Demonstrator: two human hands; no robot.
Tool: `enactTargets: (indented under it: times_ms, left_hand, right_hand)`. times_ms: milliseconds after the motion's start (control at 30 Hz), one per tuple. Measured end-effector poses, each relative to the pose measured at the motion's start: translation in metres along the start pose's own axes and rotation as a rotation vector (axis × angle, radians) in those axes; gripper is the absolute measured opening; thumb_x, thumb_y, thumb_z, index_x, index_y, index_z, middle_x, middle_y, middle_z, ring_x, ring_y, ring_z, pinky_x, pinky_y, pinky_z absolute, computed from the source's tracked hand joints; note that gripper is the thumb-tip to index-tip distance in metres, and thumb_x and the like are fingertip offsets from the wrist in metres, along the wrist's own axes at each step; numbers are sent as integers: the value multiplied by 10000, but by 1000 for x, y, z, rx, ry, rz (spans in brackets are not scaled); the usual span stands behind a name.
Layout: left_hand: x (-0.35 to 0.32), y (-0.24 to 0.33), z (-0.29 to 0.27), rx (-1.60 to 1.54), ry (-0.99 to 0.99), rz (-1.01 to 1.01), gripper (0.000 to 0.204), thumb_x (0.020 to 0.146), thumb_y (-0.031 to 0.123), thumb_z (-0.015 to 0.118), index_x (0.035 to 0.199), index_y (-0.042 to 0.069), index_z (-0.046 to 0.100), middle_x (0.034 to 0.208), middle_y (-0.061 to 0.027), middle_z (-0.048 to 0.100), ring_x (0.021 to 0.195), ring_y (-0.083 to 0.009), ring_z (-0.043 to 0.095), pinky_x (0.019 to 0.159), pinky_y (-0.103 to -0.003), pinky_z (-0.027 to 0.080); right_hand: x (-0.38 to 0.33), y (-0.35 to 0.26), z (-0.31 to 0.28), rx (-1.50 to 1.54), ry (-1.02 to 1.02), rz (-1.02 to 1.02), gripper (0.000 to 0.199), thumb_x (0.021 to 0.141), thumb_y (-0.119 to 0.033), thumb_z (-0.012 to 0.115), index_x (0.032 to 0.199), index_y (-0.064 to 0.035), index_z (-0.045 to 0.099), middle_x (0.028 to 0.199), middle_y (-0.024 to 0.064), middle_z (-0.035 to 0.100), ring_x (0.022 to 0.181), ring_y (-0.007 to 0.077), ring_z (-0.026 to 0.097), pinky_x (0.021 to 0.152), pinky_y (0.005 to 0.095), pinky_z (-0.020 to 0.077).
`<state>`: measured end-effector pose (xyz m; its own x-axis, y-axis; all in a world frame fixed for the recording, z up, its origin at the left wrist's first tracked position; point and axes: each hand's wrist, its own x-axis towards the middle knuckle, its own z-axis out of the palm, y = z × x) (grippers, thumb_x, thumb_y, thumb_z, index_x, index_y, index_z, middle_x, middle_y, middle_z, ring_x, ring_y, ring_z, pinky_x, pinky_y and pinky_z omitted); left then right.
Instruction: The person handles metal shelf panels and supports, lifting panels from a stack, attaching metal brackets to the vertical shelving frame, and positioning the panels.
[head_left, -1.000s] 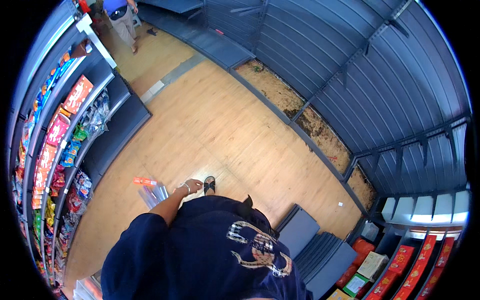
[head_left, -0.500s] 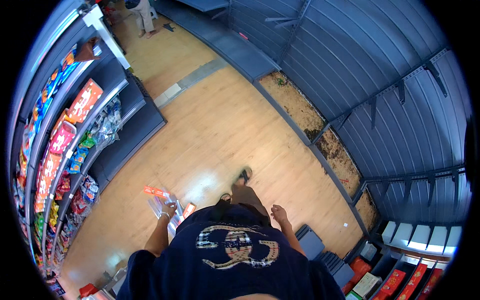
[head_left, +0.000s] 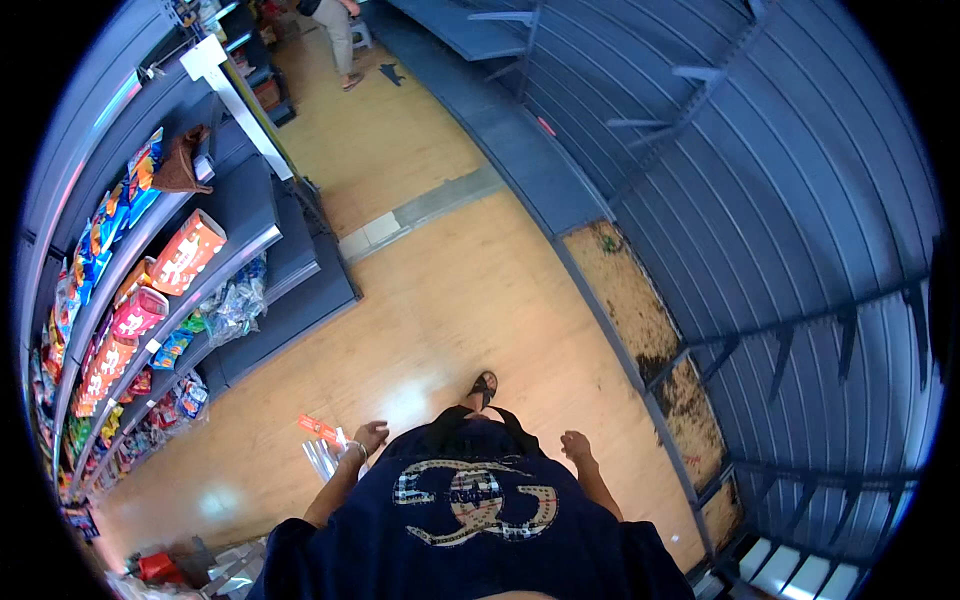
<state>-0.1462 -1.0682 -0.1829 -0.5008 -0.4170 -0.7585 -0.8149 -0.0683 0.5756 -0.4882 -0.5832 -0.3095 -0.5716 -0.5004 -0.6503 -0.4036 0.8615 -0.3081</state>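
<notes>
My left hand (head_left: 372,436) hangs at my left side, empty, its fingers loosely bent and a little apart. Close to it, lower down, are clear plastic strips (head_left: 322,460) and an orange-red label strip (head_left: 318,428); they look to lie on the floor, and my left wrist and forearm partly cover them. On the other side of my body, my right hand (head_left: 576,447) hangs with fingers loosely curled and nothing visible in it. Below me, one sandalled foot (head_left: 484,385) stands out in front on the wooden floor (head_left: 450,290).
Stocked shelves (head_left: 225,245) with snack bags and an orange carton (head_left: 190,250) curve along the left. Bare dark metal shelving (head_left: 720,190) lines the right, with a raised base edge (head_left: 600,305). At the far end stands another person (head_left: 338,40). Packages (head_left: 160,568) lie at lower left.
I have moved forward: the shelves and floor slide down in view. My left hand has come away from over the plastic strips toward my body. The black bins at lower right have left view.
</notes>
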Motion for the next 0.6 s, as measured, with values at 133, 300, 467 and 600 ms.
enactTargets:
  times_ms: [133, 300, 467, 600]
  left_hand:
    - [30, 84, -10, -435, 136, 39, 397, 784, 157, 565, 1149, 5, 519, 871, -153, 633, 742, -175, 610, 650, -298, 490]
    - [80, 104, -30, -237, 86, 105, 364, 790, 192, 587, 1114, 32, 547, 892, -144, 643, 788, -190, 611, 716, -276, 487]
    - [156, 132, -63, 145, 80, 72, 396, 744, 258, 613, 1081, 53, 577, 870, -163, 648, 798, -263, 629, 742, -315, 493]
    - [218, 175, -97, 190, 298, 116, 376, 743, 262, 610, 1060, 61, 589, 837, -169, 646, 802, -277, 622, 734, -337, 491]
  right_hand:
    - [88, -45, -81, 176, 222, -131, 376, 788, -216, 561, 1116, -34, 536, 982, 135, 605, 728, 207, 620, 644, 276, 501]
    - [179, -123, -153, 392, 143, -122, 387, 796, -224, 557, 1123, -18, 529, 806, 125, 623, 670, 180, 593, 649, 259, 482]
    - [232, -136, -199, 89, 121, -446, 388, 799, -265, 570, 1111, -36, 537, 856, 123, 631, 730, 205, 611, 685, 285, 487]
    - [236, -155, -265, -61, -61, -310, 428, 804, -337, 528, 1127, -57, 541, 1011, 150, 610, 910, 303, 583, 782, 364, 470]
